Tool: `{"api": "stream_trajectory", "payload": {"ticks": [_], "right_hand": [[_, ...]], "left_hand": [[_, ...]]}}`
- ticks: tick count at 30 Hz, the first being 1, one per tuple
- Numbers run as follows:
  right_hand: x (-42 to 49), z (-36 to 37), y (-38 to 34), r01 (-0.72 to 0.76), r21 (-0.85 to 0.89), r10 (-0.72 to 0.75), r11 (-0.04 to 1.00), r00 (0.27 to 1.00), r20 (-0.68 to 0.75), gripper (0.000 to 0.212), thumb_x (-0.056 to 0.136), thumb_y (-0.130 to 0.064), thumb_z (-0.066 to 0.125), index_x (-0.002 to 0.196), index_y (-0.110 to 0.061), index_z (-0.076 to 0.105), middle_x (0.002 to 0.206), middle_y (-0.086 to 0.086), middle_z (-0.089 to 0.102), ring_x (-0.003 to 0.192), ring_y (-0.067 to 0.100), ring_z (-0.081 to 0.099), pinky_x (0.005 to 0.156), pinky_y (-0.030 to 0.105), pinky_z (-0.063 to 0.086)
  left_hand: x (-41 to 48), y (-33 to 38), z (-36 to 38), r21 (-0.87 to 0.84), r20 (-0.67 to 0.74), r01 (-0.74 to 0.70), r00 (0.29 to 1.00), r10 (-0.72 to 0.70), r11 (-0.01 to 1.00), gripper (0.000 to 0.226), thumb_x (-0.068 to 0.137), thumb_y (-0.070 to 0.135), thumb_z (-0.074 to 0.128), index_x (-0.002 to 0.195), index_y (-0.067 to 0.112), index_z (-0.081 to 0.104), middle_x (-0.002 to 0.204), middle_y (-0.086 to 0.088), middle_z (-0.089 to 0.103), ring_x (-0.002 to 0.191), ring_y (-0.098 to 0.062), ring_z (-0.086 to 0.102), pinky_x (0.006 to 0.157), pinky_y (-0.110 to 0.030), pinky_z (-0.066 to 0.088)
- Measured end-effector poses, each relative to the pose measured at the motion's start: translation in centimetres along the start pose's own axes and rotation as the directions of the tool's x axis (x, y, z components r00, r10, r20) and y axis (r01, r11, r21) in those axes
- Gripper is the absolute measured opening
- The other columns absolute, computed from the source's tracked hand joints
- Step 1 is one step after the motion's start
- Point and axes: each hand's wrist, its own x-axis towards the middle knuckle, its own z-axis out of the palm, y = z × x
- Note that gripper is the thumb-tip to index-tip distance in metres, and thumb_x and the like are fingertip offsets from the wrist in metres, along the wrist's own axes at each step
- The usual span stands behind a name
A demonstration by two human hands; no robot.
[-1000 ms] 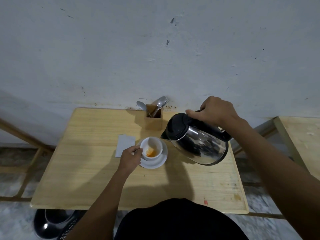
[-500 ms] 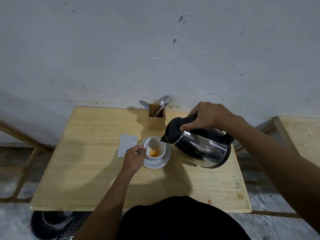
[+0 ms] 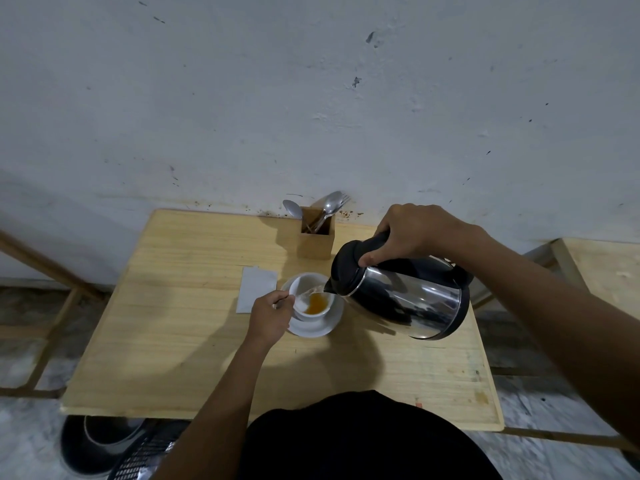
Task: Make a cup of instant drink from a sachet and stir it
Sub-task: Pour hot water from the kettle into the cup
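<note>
Your right hand (image 3: 420, 233) is wrapped around the black handle of the steel kettle (image 3: 401, 296), thumb pressed near the lid, and you have it tipped so the spout sits just over the rim of the white cup (image 3: 311, 301). A thin stream of water appears to run from the spout into the cup, where a little orange liquid has gathered at the bottom. Your left hand (image 3: 272, 315) is closed on the cup's handle side, seemingly pinching the handle, which steadies the cup against the pour; the exact grip is hidden behind your knuckles. The cup stands on its saucer (image 3: 313, 329) near the middle of the wooden table (image 3: 166, 341), so any splash lands on the saucer and not the wood. What looks like the emptied sachet (image 3: 256, 289) lies flat just left of the cup, clear of the water. Spoons stand in the wooden holder (image 3: 317, 237) at the back edge, close enough to reach for stirring. The cup looks far from full, so I judge the pour is only starting; keep the spout low to avoid spatter.
</note>
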Motion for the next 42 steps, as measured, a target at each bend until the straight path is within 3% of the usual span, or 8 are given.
{"api": "stream_trajectory", "payload": {"ticks": [8,15,21,33,42], "right_hand": [[0.0,-0.7,0.3,0.005,0.000,-0.005,1.000,1.000,0.012,0.063,0.061,-0.081,0.063,0.091,-0.027,0.076,0.074,-0.012,0.070,0.071,0.005,0.060,0.059,0.026,0.043],[-0.2,-0.9,0.5,-0.006,0.001,0.006,1.000,1.000,0.007,0.062,0.061,-0.081,0.064,0.088,-0.027,0.076,0.075,-0.009,0.071,0.072,0.008,0.062,0.058,0.025,0.042],[-0.4,-0.9,0.6,-0.032,0.014,0.032,0.999,0.999,0.015,0.061,0.058,-0.082,0.066,0.087,-0.030,0.075,0.072,-0.013,0.069,0.070,0.006,0.060,0.056,0.025,0.038],[-0.8,-1.1,0.7,-0.032,0.028,0.031,0.999,0.999,0.029,0.061,0.061,-0.079,0.066,0.090,-0.027,0.076,0.071,-0.013,0.068,0.068,0.005,0.059,0.056,0.025,0.038],[-1.1,-1.2,0.9,-0.039,0.039,0.038,0.998,0.999,0.009,0.060,0.061,-0.079,0.067,0.087,-0.027,0.076,0.071,-0.012,0.070,0.069,0.007,0.061,0.057,0.025,0.041]], "left_hand": [[-0.4,0.5,0.0,0.003,0.000,-0.017,1.000,0.017,1.000,0.009,0.092,0.015,0.056,0.091,0.018,0.064,0.079,0.005,0.063,0.075,-0.025,0.061,0.075,-0.044,0.054],[0.0,0.6,-0.2,0.012,0.027,-0.019,0.999,0.019,1.000,0.010,0.092,0.014,0.056,0.091,0.018,0.065,0.087,-0.005,0.066,0.072,-0.022,0.058,0.074,-0.042,0.054],[0.0,0.8,-0.4,-0.017,0.058,-0.013,0.998,0.014,1.000,0.012,0.093,0.013,0.054,0.097,0.013,0.065,0.082,0.008,0.063,0.067,-0.016,0.056,0.074,-0.040,0.050],[0.1,0.7,-0.4,-0.004,0.048,-0.015,0.999,0.015,1.000,0.010,0.093,0.014,0.055,0.092,0.015,0.065,0.083,0.000,0.064,0.066,-0.016,0.056,0.072,-0.038,0.051],[0.2,0.6,-0.3,0.006,0.031,-0.019,0.999,0.019,1.000,0.010,0.093,0.014,0.055,0.094,0.013,0.065,0.081,-0.002,0.064,0.061,-0.015,0.056,0.057,-0.029,0.050]]}}
